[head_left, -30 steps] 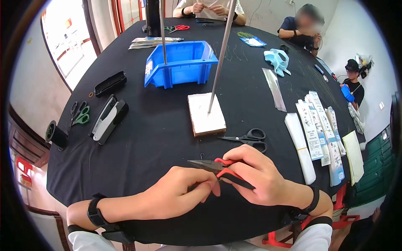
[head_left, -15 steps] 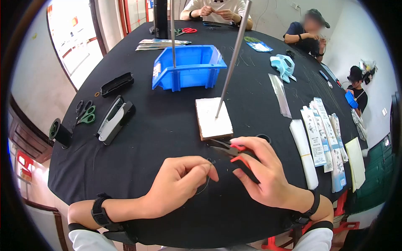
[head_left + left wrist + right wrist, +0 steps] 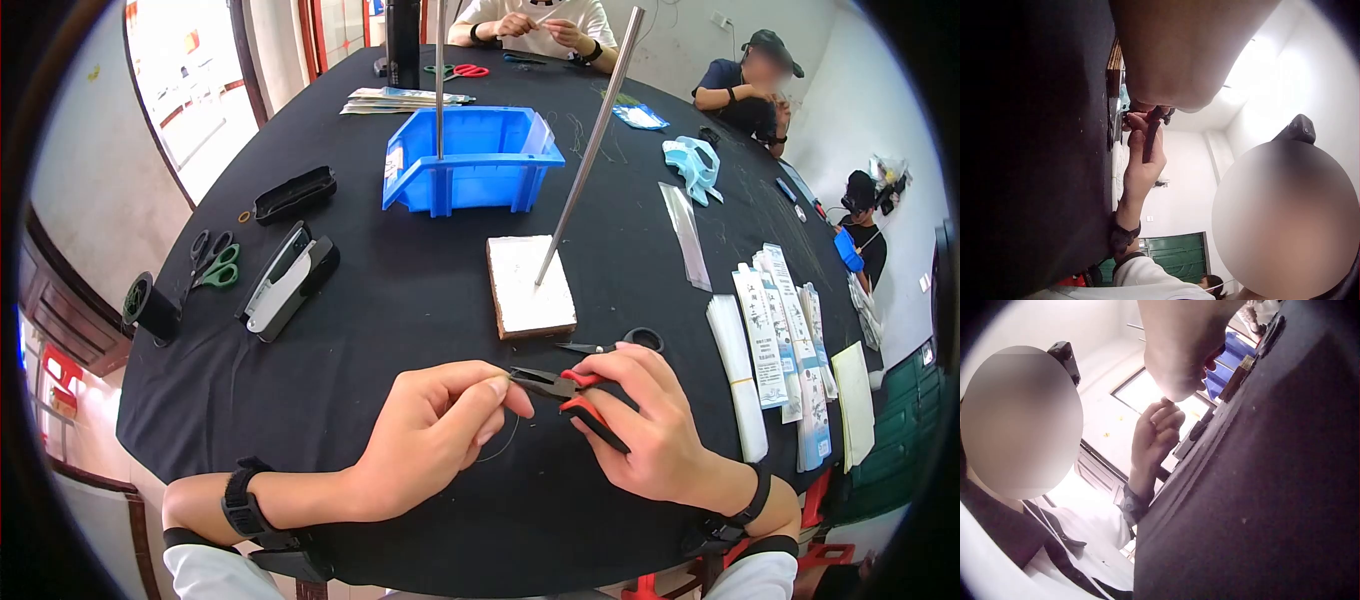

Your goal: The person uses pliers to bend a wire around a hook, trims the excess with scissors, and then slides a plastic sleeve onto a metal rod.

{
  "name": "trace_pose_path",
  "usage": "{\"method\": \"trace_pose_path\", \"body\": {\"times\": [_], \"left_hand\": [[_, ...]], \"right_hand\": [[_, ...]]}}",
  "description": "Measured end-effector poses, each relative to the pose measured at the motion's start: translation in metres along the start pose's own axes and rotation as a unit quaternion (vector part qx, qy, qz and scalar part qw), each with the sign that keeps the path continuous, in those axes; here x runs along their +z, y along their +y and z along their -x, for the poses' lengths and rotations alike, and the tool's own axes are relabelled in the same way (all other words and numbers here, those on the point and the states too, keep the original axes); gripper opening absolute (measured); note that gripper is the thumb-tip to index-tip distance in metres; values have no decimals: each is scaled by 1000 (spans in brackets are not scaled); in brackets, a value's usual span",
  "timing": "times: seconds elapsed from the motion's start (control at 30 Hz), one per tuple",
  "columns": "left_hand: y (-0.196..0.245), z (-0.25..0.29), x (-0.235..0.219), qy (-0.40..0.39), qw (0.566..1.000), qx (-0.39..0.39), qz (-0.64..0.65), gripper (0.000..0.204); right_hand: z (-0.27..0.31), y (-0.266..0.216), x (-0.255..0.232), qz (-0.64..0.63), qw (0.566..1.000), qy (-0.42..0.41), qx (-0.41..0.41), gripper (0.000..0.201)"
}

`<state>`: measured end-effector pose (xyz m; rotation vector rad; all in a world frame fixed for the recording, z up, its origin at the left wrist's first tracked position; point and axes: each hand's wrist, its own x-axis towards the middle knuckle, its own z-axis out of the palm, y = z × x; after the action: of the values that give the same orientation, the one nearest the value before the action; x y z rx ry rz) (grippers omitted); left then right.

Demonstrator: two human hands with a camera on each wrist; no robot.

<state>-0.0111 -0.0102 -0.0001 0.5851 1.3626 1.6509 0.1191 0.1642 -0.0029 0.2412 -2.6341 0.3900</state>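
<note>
My left hand (image 3: 430,430) pinches a thin line (image 3: 513,438) between thumb and forefinger, and a loop of it hangs below the fingers. My right hand (image 3: 645,425) grips needle-nose pliers (image 3: 563,388) by their red and black handles. The tips of the pliers point left and sit right at the left fingertips. Whatever lies between those tips is too small to make out. In the left wrist view the red handle of the pliers (image 3: 1152,134) shows in the right hand. Black scissors (image 3: 645,341) lie just beyond the right hand.
Ahead stands a white-topped block (image 3: 530,300) with a slanting metal rod (image 3: 590,150), and behind it a blue bin (image 3: 480,185). To the left are a stapler (image 3: 290,285), green-handled scissors (image 3: 215,265) and a spool (image 3: 150,308). Printed packets (image 3: 800,350) lie right. Other people sit around the table.
The pliers moved away from my left fingers to the upper right, then came back to the fingertips. The line loop below my left hand has come into sight. The head view has shifted slightly left.
</note>
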Motion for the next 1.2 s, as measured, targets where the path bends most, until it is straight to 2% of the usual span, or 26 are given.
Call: {"method": "trace_pose_path", "body": {"times": [0.3,0.47,0.6,1.0,1.2], "left_hand": [[0,0,0,-19,1000,-14,-6,25],[1,0,3,-23,998,21,-50,25],[0,0,1,-37,994,44,-97,29],[8,6,7,-17,993,22,-112,22],[6,7,6,-20,981,54,-187,28]], "right_hand": [[-1,1,2,-28,999,17,-22,26],[-1,-1,0,-81,996,25,-5,28],[1,2,4,-69,996,48,-8,28],[1,1,1,-24,997,71,-25,26],[1,0,0,-13,997,74,-25,25]]}}
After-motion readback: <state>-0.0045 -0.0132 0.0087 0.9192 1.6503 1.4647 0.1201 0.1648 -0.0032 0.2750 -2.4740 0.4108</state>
